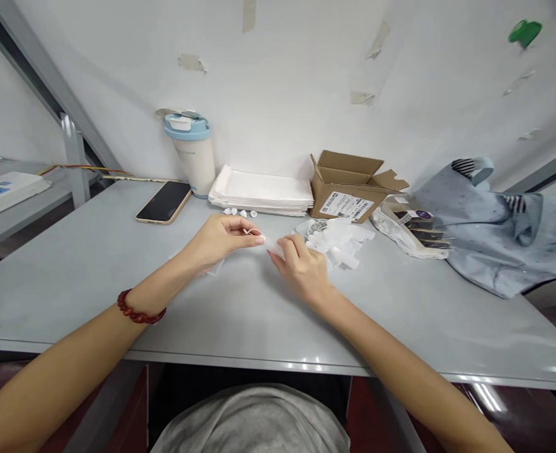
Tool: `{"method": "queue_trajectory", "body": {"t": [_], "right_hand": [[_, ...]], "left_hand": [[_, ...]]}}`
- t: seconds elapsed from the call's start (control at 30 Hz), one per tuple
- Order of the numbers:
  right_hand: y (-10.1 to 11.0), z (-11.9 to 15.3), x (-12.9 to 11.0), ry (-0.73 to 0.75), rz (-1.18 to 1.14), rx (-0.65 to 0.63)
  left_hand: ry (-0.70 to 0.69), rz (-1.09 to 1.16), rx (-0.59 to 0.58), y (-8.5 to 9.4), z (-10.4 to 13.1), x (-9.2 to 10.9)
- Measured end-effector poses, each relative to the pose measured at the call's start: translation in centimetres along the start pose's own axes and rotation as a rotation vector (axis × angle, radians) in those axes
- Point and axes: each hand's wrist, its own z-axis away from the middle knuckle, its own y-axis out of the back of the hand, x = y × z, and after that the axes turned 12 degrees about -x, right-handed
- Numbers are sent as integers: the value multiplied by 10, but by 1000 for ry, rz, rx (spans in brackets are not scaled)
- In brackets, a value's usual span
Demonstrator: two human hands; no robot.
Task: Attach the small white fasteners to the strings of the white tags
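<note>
My left hand (pixel 218 242) pinches a small white piece between thumb and fingertips; the fingers hide most of it. A thin white loop shows beside its fingertips. My right hand (pixel 303 267) is closed on a small translucent white plastic bag (pixel 272 246), whose end meets the left fingertips above the table. Just behind the right hand lies a loose pile of similar translucent white pieces (pixel 346 242). Several small white caps (pixel 243 214) sit beyond my left hand. Under the left wrist, a clear plastic piece (pixel 216 268) lies partly hidden.
Along the wall stand a blue-lidded cup (pixel 195 157), a stack of white envelopes (pixel 263 189) and an open cardboard box (pixel 348 189). A phone (pixel 164 202) lies at left on the grey table (pixel 259 327). To the right are a plastic-wrapped pack (pixel 417 226) and blue cloth (pixel 495 233).
</note>
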Motion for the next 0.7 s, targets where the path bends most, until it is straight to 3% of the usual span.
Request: {"method": "queue_trajectory", "body": {"t": [0.1, 0.27, 0.53, 0.6, 0.7], "right_hand": [[-3, 2, -1, -41, -96, -70], [-4, 2, 1, 37, -191, -101], [-2, 1, 2, 87, -26, -66], [2, 1, -1, 65, -119, -104], [10, -1, -4, -37, -440, -200]], "left_hand": [[-25, -31, -4, 1, -2, -2], [-34, -70, -27, 4, -2, -4], [40, 7, -48, 4, -1, -4], [48, 10, -53, 3, -1, -4], [28, 27, -48, 1, -1, -3]]}}
